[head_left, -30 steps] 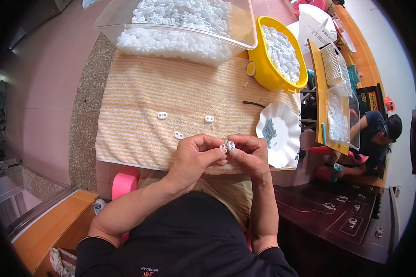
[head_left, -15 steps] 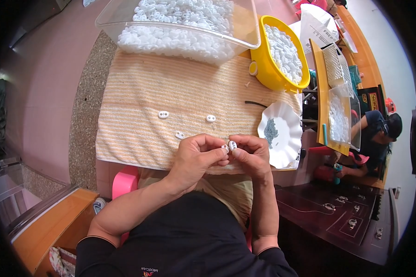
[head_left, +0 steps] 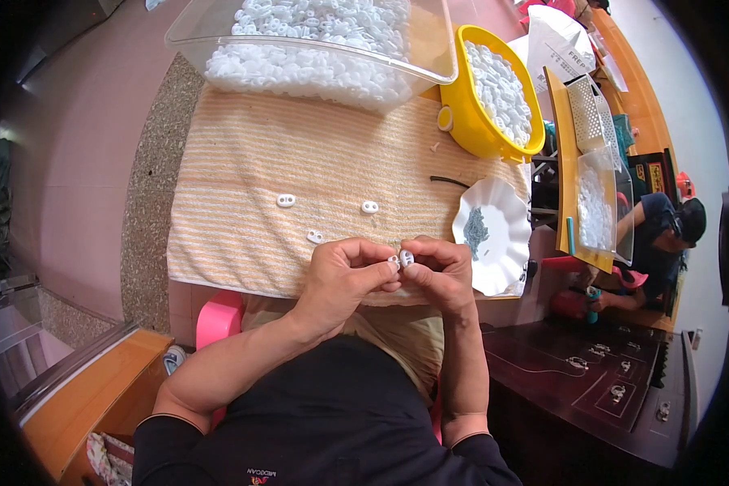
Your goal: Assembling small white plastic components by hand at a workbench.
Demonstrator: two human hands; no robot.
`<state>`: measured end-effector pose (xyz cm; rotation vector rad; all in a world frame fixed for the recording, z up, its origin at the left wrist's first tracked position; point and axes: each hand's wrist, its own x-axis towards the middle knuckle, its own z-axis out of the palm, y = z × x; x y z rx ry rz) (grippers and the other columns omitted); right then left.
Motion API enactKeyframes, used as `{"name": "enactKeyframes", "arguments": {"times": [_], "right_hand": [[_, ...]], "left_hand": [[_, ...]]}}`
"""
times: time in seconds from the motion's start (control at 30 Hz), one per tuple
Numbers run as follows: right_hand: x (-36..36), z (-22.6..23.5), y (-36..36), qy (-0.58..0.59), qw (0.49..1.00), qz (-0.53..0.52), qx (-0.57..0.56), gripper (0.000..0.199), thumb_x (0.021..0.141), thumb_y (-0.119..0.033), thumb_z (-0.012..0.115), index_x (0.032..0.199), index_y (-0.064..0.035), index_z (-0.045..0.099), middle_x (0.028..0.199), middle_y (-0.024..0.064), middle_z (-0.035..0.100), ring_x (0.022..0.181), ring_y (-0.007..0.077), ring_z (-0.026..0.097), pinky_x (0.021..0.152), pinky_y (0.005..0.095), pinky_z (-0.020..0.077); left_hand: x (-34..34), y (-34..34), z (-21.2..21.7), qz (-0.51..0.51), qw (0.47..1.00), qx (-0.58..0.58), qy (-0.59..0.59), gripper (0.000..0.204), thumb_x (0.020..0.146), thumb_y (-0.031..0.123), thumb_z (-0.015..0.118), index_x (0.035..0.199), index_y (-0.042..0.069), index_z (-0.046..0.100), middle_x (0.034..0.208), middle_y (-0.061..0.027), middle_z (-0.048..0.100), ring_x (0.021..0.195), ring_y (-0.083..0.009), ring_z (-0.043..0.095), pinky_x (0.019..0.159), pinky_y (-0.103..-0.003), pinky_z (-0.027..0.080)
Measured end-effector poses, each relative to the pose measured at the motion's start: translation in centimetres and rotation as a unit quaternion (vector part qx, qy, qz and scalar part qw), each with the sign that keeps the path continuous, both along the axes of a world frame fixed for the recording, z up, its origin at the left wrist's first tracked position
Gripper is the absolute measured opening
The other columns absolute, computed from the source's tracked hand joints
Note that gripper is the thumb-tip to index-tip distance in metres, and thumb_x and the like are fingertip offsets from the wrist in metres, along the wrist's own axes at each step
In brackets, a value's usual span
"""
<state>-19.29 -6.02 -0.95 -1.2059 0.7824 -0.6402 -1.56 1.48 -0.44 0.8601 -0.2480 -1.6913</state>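
On the towel [head_left: 227, 154], three loose pieces [head_left: 369, 207] lie beyond the hands and a black strip [head_left: 449, 180] lies near the plate [head_left: 510, 235]. The plate, just beside the right hand [head_left: 444, 271], holds grey bits [head_left: 475, 233]; the yellow tub [head_left: 459, 105] and clear bin [head_left: 429, 73] hold heaped white pieces. Near the towel's front edge, left hand [head_left: 350, 267] and right each pinch a small white part [head_left: 407, 258] between thumb and fingers, the parts close together.
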Motion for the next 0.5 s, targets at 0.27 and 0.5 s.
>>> {"name": "enactKeyframes", "arguments": {"times": [0.27,0.5], "right_hand": [[-0.03,-0.15,-0.03,-0.013,1.000,0.007,-0.011,0.028,0.079,0.007,0.067,0.107,0.0052,0.064,0.098,0.0123,0.066,0.088,0.0171,0.064,0.079,0.0277,0.0519],[0.00,0.03,0.11,0.050,0.998,-0.014,0.033,0.029,0.082,0.006,0.065,0.111,0.0055,0.061,0.097,0.0132,0.067,0.087,0.0184,0.066,0.078,0.0291,0.0552]], "left_hand": [[-0.07,0.01,-0.03,0.001,1.000,0.001,-0.008,0.013,0.085,0.000,0.064,0.097,-0.004,0.062,0.088,-0.0116,0.067,0.075,-0.0135,0.065,0.070,-0.026,0.056],[-0.02,-0.15,-0.12,0.000,1.000,0.007,0.001,0.014,0.085,0.001,0.064,0.097,-0.004,0.062,0.090,-0.0109,0.067,0.074,-0.0129,0.065,0.071,-0.025,0.056]]}}
